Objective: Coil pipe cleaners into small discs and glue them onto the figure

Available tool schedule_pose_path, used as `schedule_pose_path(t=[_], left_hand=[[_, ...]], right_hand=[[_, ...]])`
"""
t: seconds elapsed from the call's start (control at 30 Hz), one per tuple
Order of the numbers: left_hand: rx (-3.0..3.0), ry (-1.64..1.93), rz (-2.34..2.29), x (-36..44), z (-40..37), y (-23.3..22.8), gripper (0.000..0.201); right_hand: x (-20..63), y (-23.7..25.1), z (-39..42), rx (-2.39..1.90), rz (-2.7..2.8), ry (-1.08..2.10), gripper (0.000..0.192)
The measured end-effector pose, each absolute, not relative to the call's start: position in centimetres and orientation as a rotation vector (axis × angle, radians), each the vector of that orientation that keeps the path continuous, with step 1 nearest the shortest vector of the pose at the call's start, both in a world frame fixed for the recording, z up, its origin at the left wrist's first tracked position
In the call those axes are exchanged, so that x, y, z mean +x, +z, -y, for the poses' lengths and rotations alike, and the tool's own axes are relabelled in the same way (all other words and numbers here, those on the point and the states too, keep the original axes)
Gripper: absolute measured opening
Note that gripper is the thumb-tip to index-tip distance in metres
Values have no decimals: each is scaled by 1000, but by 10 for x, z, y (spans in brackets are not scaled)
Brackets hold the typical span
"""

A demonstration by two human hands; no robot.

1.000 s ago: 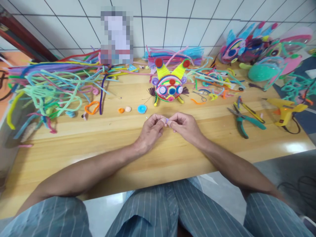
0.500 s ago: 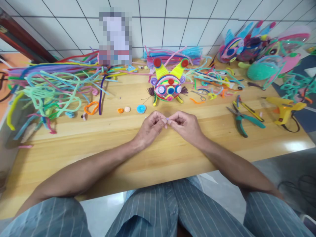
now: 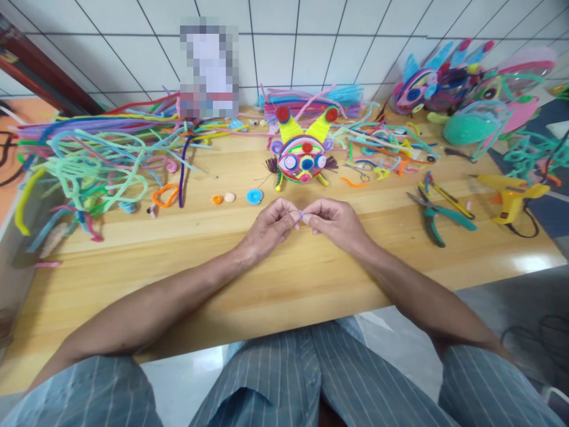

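Observation:
Between the fingertips of both hands is a small piece of purple pipe cleaner (image 3: 301, 214), mostly hidden by the fingers. My left hand (image 3: 276, 223) pinches it from the left with thumb and forefinger. From the other side, my right hand (image 3: 332, 220) pinches it the same way, the two hands almost touching. Just beyond them stands a colourful mask-like figure (image 3: 307, 161) with yellow horns and red tips. Left of the hands lie a blue coiled disc (image 3: 255, 196), a beige coil (image 3: 230, 196) and a small orange coil (image 3: 217, 200).
A tangle of pipe cleaners (image 3: 98, 166) covers the table's left. Pliers (image 3: 438, 216), a yellow utility knife (image 3: 451, 198) and a yellow glue gun (image 3: 511, 193) lie right. Small scissors (image 3: 361, 170) rest near the figure. More decorated figures (image 3: 473, 127) stand at the back right.
Both hands stay in nearly the same place, still pinching the purple piece. Fingers have shifted slightly around it, and a little more of it shows.

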State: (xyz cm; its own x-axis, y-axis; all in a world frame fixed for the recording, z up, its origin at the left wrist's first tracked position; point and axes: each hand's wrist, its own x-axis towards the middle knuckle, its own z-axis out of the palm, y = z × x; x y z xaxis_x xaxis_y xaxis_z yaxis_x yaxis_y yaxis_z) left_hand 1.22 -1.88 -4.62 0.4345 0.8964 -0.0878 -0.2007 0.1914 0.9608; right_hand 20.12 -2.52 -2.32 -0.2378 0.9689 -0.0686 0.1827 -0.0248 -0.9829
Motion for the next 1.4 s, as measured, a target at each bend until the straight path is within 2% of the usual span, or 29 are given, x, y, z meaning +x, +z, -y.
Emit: schedule_pose_path(t=[0.17, 0.33, 0.43, 0.77, 0.93, 1.07, 1.27, 1.4], left_hand=[[1031, 935, -785, 19, 22, -51, 34], [1561, 817, -880, 6, 15, -43, 20], [1742, 828, -901, 1, 13, -38, 15], [1257, 1040, -913, 16, 26, -48, 27], [1040, 1106, -938, 23, 29, -52, 30], [1246, 994, -963, 17, 27, -47, 25], [1662, 984, -1008, 7, 23, -39, 14], [1708, 932, -1015, 7, 24, -39, 11]], right_hand=[[200, -26, 25, -1251, 1467, 1325, 21], [205, -25, 27, -1343, 1686, 1122, 7], [208, -24, 29, -1331, 1815, 997, 6], [199, -31, 26, -1233, 1456, 1360, 26], [195, -34, 27, -1190, 1349, 1416, 29], [200, -30, 26, -1270, 1457, 1294, 22], [204, -25, 30, -1335, 1752, 911, 4], [202, -28, 31, -1320, 1775, 884, 3]])
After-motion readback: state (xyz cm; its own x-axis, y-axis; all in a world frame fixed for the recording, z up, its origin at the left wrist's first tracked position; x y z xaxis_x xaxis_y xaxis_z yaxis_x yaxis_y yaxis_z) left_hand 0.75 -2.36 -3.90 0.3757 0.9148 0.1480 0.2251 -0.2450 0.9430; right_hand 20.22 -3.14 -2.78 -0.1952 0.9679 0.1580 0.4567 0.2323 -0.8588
